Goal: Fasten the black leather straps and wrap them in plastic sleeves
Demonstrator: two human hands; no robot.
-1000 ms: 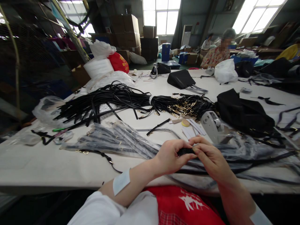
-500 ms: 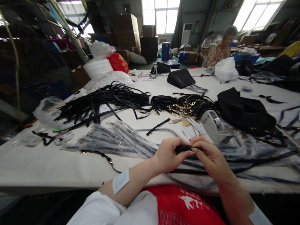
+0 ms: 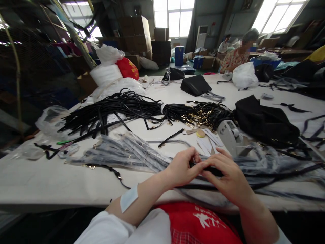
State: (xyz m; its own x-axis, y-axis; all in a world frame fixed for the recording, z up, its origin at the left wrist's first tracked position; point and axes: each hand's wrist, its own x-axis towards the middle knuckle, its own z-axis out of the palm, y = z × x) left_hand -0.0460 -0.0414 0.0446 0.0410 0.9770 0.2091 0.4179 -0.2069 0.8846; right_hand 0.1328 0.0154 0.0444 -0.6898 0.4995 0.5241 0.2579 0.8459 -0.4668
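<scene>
Close together over the near edge of the table, my left hand [image 3: 183, 168] and my right hand [image 3: 226, 173] meet at the fingertips. A black strap [image 3: 214, 170] shows between them, mostly covered by the fingers. My left thumb and curled fingers close around its left part; my right thumb and fingers pinch it from the other side. Plastic-wrapped straps [image 3: 142, 154] lie under and to the left of my hands. One loose short strap with a gold clasp [image 3: 171, 138] rests just beyond them.
A tied bundle of black straps [image 3: 137, 108] with gold clasps spans the middle of the table. Right of it are a white tape dispenser [image 3: 230, 135] and a black bag [image 3: 264, 122]. Paper slips surround a yellow round piece [image 3: 200, 133]. Across the table, another person [image 3: 235, 59] sits.
My fingers have shifted on the black strap and my right fingers have spread more over it. The dark folded part between my hands is now more hidden.
</scene>
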